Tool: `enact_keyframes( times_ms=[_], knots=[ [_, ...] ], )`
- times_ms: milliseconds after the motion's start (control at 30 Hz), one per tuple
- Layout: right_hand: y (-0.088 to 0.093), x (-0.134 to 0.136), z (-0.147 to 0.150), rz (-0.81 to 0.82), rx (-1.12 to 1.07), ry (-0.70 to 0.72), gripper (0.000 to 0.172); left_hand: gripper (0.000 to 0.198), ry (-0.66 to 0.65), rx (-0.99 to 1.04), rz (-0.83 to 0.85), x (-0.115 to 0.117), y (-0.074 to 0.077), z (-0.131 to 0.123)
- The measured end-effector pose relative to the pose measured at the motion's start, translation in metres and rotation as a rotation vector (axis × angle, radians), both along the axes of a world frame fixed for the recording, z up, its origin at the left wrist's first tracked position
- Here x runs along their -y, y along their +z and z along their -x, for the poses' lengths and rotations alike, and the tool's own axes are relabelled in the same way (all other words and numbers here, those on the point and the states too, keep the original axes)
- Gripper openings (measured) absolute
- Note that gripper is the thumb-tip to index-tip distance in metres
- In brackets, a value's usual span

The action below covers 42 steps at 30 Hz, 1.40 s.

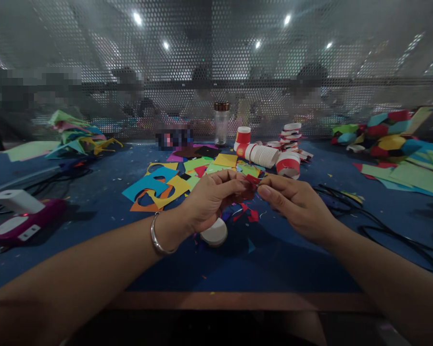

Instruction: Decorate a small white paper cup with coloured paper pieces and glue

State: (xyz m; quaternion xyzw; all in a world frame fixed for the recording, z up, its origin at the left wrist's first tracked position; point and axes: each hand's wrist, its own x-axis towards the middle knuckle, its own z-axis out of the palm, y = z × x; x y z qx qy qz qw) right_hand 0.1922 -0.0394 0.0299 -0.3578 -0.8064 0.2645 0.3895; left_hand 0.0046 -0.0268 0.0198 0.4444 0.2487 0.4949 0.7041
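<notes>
A small piece of red paper (pixel 252 179) is up above the table between my two hands. My left hand (pixel 216 194), with a silver bangle on the wrist, is closed on its left side. On the other side, the thumb and fingers of my right hand (pixel 296 204) pinch near its right end. Fingers cover much of the paper, so its full shape is hidden. Below my left hand is a white round object (pixel 214 234), perhaps an upturned paper cup. Red paper scraps (pixel 252 215) lie on the blue table (pixel 274 269) beneath the hands.
Cut coloured sheets (pixel 153 185) lie left of centre. Behind are red-and-white paper cups (pixel 265 154) and a clear bottle (pixel 221 126). A purple power strip (pixel 25 223) with a white plug sits left; black cables (pixel 389 230) run right. Paper piles (pixel 75 137) flank both sides.
</notes>
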Motion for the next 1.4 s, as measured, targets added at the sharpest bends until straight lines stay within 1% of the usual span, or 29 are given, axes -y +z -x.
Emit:
enact_keyframes(
  times_ms=[167,333,633,733,900,1000,1100,1267,1400],
  knots=[
    [0.0021,0.0012,0.0004,-0.006,0.015,-0.016,0.042,0.017,-0.023,-0.006,-0.010,-0.0006,-0.0006,0.0015],
    [0.0033,0.0017,0.0005,-0.011,0.032,-0.026,0.047,0.019,-0.031,0.002,0.029,-0.0009,-0.0001,0.0017],
    [0.0029,0.0010,0.0006,0.000,0.003,-0.012,0.047,0.022,-0.052,-0.001,0.044,-0.0029,0.0001,0.0037],
    [0.0016,0.0001,0.0002,0.031,-0.019,-0.011,0.049,0.023,-0.056,-0.012,0.042,-0.0029,0.0011,0.0044],
    [-0.0029,-0.0024,-0.0011,0.107,-0.052,0.009,0.051,0.023,0.022,-0.017,-0.018,-0.0017,0.0013,0.0025],
    [-0.0037,-0.0034,-0.0015,0.120,-0.058,0.021,0.049,0.022,0.102,-0.026,-0.070,-0.0011,0.0005,0.0010],
    [-0.0021,-0.0030,-0.0007,0.125,-0.063,0.001,0.050,0.020,0.159,-0.036,-0.105,-0.0007,-0.0001,0.0004],
    [0.0017,-0.0011,0.0015,0.093,-0.054,-0.033,0.053,0.022,0.169,-0.025,-0.118,-0.0004,-0.0010,0.0006],
    [0.0014,-0.0012,0.0014,0.093,-0.075,-0.028,0.052,0.021,0.180,-0.036,-0.139,-0.0007,-0.0012,0.0011]
  ],
)
